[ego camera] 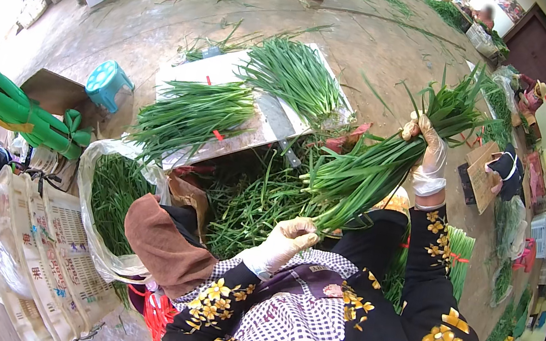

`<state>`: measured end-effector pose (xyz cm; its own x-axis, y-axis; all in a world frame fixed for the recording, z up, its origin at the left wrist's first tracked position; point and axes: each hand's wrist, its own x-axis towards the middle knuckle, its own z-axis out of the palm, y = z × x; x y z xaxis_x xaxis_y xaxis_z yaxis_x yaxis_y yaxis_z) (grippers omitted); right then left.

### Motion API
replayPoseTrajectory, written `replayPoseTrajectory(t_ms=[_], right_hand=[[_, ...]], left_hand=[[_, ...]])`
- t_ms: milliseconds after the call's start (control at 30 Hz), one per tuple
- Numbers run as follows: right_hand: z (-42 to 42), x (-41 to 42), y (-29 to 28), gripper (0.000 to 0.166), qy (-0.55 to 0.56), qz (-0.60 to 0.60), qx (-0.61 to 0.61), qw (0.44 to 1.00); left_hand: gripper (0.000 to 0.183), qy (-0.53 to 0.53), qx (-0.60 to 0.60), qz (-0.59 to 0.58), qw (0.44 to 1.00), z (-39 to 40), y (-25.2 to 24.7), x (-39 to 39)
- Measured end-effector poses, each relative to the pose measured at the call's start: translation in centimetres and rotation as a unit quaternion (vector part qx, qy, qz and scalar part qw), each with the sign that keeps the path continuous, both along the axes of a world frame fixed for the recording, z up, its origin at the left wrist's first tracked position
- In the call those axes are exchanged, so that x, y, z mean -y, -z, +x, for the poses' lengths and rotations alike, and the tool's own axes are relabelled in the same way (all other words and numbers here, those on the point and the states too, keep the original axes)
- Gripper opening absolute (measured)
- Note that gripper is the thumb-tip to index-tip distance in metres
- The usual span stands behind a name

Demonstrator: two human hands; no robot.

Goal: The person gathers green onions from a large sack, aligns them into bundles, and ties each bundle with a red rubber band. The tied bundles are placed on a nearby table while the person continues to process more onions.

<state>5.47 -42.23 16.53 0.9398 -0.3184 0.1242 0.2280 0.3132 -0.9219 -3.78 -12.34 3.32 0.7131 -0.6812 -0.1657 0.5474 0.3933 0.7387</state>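
My right hand [429, 154], in a pale thin glove, grips a thick bunch of garlic chives [365, 176] around its leafy part. The pale stem ends slant down toward my lap. At those lower ends my left hand [286, 244], also gloved, pinches stems between thumb and fingertips; the exact contact is partly hidden. Beyond, two piles of chives, a left pile [197, 111] and a right pile [294, 78], lie on a white board [203, 72]. Between them rests a broad-bladed knife [275, 118], its handle over the near edge. Loose greens [256, 210] lie heaped below the board.
A plastic-lined container of greens [115, 200] stands at left, near plastic crates [56, 238] and a blue stool [106, 84]. Red ties [157, 314] hang by my left side. Tied chives [458, 256] stand at right. Other people sit farther off, one by the right wall [530, 98].
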Motion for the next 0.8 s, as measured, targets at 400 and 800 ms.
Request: replayPoseTrajectory(t_ms=[400, 800], right_hand=[[-0.5, -2.8, 0.8, 0.035, -0.047, -0.035, -0.024, 0.998], [0.7, -0.1, 2.1, 0.029, -0.045, -0.036, -0.028, 0.998]], left_hand=[[0.008, -0.094, -0.003, -0.027, 0.995, 0.5, -2.0, 2.4], [0.036, -0.114, -0.038, -0.096, 0.988, -0.1, -1.8, -1.8]])
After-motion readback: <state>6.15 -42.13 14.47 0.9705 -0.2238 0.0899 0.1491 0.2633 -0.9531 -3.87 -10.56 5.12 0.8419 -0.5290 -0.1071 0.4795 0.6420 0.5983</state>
